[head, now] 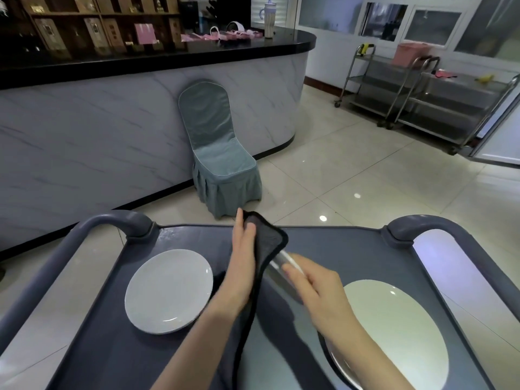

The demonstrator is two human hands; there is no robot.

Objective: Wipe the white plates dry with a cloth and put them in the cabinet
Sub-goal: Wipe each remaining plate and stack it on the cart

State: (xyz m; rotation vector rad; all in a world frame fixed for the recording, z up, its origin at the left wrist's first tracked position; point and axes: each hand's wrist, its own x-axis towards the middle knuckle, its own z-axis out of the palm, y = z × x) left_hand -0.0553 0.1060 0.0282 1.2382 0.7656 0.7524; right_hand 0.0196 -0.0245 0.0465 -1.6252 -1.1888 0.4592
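Grey cart [337, 249] fills 6 o'clock, with a looped handle [123, 220] at each far corner. Tiled floor [351, 170] lies beyond it. A marble-front counter [112, 122] with a black top runs from 9 to 12, dark shelves [84, 23] behind it.

Three white plates:
- Held plate [281, 263]: above mid-cart, edge-on, motion-blurred, half wrapped in a dark cloth [270, 237].
- Left plate [168, 291]: flat on the cart at 8, glossy, just beside the left forearm.
- Right plate [394, 333]: flat at 4, partly under the right forearm.

Left hand [243, 257], at the held plate's 9, pinches the cloth, thumb on the near face. Right hand [315, 288], at its 4, curls its fingers round the rim and is blurred too. Can't tell wet from dry on any plate.

Around:
- Covered chair [219, 153] at 12, against the counter.
- Steel trolleys [422, 102] at 2, with a pink bin [410, 53] on one.
- Tumbler [269, 21] on the counter at 12.
- The cloth's tail hangs between the forearms and hides the cart's centre.
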